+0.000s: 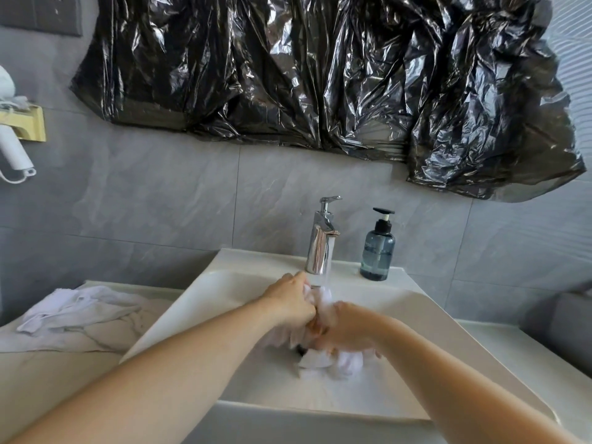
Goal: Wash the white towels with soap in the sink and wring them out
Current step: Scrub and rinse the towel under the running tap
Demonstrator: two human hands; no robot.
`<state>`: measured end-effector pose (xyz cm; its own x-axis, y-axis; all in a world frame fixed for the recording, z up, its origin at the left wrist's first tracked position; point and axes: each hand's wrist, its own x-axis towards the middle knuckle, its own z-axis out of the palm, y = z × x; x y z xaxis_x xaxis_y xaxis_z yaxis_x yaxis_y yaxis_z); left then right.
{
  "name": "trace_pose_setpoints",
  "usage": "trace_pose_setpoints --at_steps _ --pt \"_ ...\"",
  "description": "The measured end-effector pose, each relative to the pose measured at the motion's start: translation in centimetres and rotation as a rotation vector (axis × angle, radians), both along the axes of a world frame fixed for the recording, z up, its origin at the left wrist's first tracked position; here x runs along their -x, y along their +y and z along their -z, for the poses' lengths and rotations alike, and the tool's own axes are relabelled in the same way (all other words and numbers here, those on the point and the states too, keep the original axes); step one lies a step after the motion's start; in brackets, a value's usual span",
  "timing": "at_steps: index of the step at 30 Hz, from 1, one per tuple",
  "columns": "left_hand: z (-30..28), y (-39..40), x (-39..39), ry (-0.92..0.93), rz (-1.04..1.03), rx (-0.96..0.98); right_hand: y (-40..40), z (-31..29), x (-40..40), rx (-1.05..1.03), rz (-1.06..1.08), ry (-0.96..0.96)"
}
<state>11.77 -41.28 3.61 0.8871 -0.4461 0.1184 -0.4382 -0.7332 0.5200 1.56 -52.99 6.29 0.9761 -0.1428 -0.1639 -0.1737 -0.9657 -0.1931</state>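
glossy chrome faucet, crinkled shiny plastic sheet

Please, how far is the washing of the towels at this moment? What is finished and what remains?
Nothing looks finished: no wrung-out towel is visible. In hand: the left hand and right hand grip one white towel under running water from the faucet over the sink. Left: the crumpled towels on the counter wait; the soap bottle stands beside the faucet. Wringing remains.
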Motion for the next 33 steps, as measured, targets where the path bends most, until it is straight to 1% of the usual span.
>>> trace_pose_setpoints --at_steps 3,6,8,10,15,17,19,21,23,24,26,27,28,31,32,33 --pt "-1.2 0.0 0.9 0.132 0.027 -0.196 -0.8 1.4 -0.3 -0.059 0.070 0.023" --pt "-1.8 0.6 1.6 0.216 0.018 -0.333 -1.0 1.7 0.3 -0.120 0.139 0.022" --pt "-1.0 1.1 2.3 0.195 -0.010 -0.365 -1.2 2.5 0.3 -0.135 0.167 -0.056" --pt "0.1 1.5 2.4 0.175 -0.038 -0.337 -1.3 2.8 0.2 -0.162 0.191 -0.138" --pt "1.1 2.1 1.7 -0.023 -0.008 -0.196 -1.4 2.3 0.5 -0.140 0.187 -0.320" --pt "1.0 1.9 1.3 -0.050 -0.036 -0.024 -1.3 2.0 0.4 -0.190 0.218 -0.427" --pt "0.3 1.5 1.2 -0.031 -0.106 0.236 -1.3 1.6 0.3 -0.266 0.243 -0.545" --pt "-0.5 1.1 1.5 0.051 -0.154 0.459 -1.6 1.4 0.4 -0.361 0.250 -0.677" --pt "-1.0 0.6 1.4 0.153 -0.184 0.637 -1.6 1.3 0.5 -0.445 0.156 -0.806" --pt "-1.0 0.4 1.1 0.197 -0.198 0.704 -1.5 1.3 0.6 -0.474 0.080 -0.839" --pt "-1.0 0.4 0.7 0.227 -0.192 0.767 -0.9 1.4 0.8 -0.521 -0.037 -0.856" --pt "-1.2 0.5 0.9 0.225 -0.175 0.777 -0.7 1.4 0.6 -0.535 -0.039 -0.862" --pt "-1.5 0.6 1.4 0.213 -0.146 0.788 -0.7 1.4 0.3 -0.537 -0.006 -0.860" --pt "-1.8 0.6 2.5 0.186 -0.095 0.768 -0.9 1.6 -0.4 -0.529 0.191 -0.795" --pt "-1.6 0.5 2.5 0.171 -0.095 0.736 -0.8 1.7 -0.4 -0.521 0.198 -0.784" --pt "-1.4 0.4 2.3 0.156 -0.103 0.711 -0.6 1.7 -0.2 -0.514 0.155 -0.790"
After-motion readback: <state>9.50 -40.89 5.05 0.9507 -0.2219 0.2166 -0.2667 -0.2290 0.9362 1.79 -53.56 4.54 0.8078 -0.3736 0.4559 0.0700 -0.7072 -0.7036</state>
